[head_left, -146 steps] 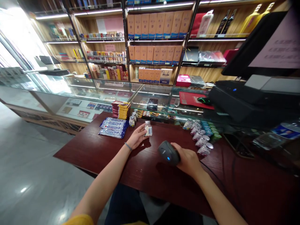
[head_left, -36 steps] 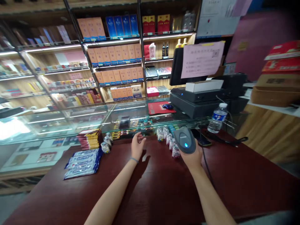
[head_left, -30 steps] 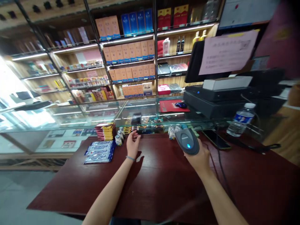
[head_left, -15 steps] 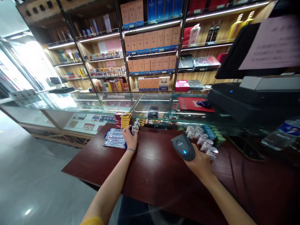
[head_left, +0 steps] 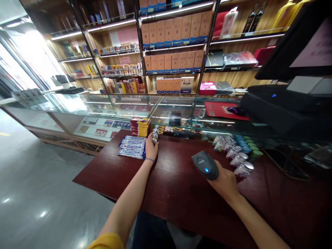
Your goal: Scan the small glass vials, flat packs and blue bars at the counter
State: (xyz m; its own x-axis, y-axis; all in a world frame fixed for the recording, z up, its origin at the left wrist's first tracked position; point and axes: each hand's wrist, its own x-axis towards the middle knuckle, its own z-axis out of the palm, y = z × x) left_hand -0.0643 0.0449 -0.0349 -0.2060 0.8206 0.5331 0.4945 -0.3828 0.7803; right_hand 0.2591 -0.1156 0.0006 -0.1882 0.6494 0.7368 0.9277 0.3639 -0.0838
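My left hand (head_left: 151, 148) reaches to the far side of the dark red counter (head_left: 176, 186) and closes round a small clear jar with a silver lid (head_left: 155, 138), one of a few standing together. Blue packets (head_left: 131, 147) lie just left of the hand, with a red and yellow stack of packs (head_left: 140, 127) behind them. My right hand (head_left: 225, 180) grips a grey barcode scanner (head_left: 205, 165) with a blue light, held above the counter. A row of similar jars (head_left: 234, 156) lies on its side just right of the scanner.
A glass display case (head_left: 124, 107) runs behind the counter. At the right stand a black register (head_left: 282, 103) and monitor, a red mat with a mouse (head_left: 234, 110), and cables (head_left: 287, 162). Shelves of boxes and bottles fill the back wall. Grey floor lies to the left.
My left hand, empty and open a second ago, has moved left to the cluster of jars and closed on one. The right hand keeps the scanner, now lower.
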